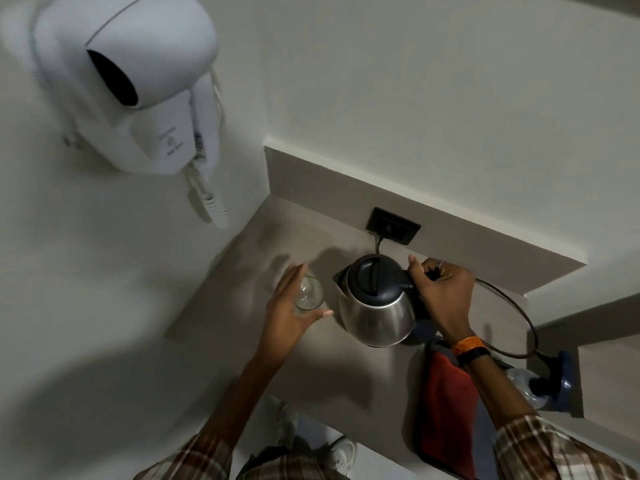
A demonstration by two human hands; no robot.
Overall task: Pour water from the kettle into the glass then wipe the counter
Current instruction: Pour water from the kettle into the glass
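Note:
A steel kettle (377, 306) with a black lid stands on the grey counter (242, 271), its spout facing left. My right hand (440, 289) is closed around the kettle's black handle. A clear empty glass (308, 294) stands just left of the kettle. My left hand (294, 306) curls around the glass from the near side, with the thumb under its right side; how tight the grip is cannot be told. A red and blue cloth (446, 396) lies on the counter at the right, under my right forearm.
A black wall socket (393, 225) sits behind the kettle with a cord plugged in. A black cable (516, 306) loops right toward a blue object and a plastic bottle (530, 386). A white wall-mounted hair dryer (138, 84) hangs at upper left.

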